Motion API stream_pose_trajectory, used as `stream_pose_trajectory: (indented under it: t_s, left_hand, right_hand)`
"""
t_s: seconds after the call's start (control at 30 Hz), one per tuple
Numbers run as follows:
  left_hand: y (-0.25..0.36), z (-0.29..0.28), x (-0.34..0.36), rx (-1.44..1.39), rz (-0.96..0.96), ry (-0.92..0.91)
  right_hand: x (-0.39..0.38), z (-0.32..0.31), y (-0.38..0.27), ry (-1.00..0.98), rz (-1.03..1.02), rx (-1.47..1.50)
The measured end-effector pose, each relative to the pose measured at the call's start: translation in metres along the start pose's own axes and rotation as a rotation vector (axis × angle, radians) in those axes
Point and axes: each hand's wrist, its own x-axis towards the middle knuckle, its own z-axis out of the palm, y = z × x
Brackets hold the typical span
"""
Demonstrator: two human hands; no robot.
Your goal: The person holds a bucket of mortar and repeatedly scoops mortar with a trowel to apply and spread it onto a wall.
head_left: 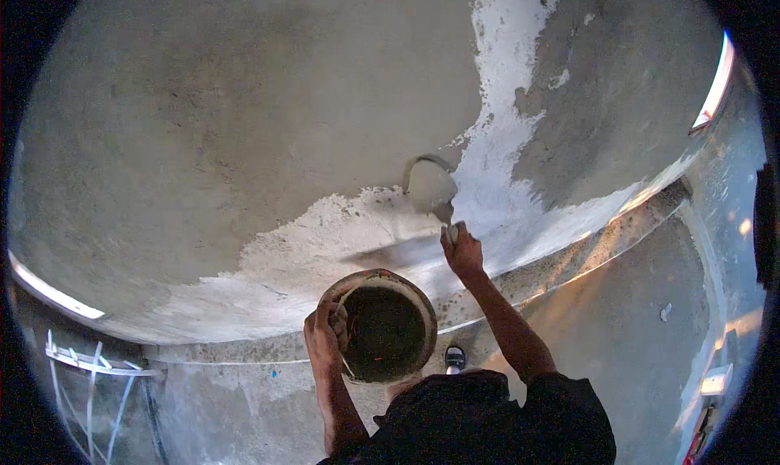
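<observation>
My left hand (327,336) is closed over the left rim of a round bucket (430,323), keeping it in front of my body. Dark grey mortar (386,331) lies inside it. My right hand (464,256) is wrapped round the handle of a trowel (432,187), its rounded blade against or just off the wall and looking coated with grey mortar. Around the blade, wet grey plaster (268,99) spreads over the upper and left wall. A whitish uncoated strip (502,75) runs down to the right of the blade and widens along the wall's foot.
A speckled band (561,276) runs along the base of the wall above the grey floor (601,359). At far left stands a white frame (99,366) with legs. A bright narrow opening (717,79) shows at upper right. My sandalled foot (455,357) is below the bucket.
</observation>
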Motion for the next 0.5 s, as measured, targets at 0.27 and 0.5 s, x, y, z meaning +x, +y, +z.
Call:
stream_pose_trajectory:
  t_s: [0.27,0.5]
  left_hand:
    - [0.007,0.009,-0.01,-0.098,0.057,0.054]
    - [0.006,0.005,-0.015,-0.06,0.151,-0.079]
  right_hand:
    - [-0.115,-0.008,0.073,-0.376,0.377,-0.148]
    - [-0.124,-0.074,0.064,-0.306,0.091,-0.195]
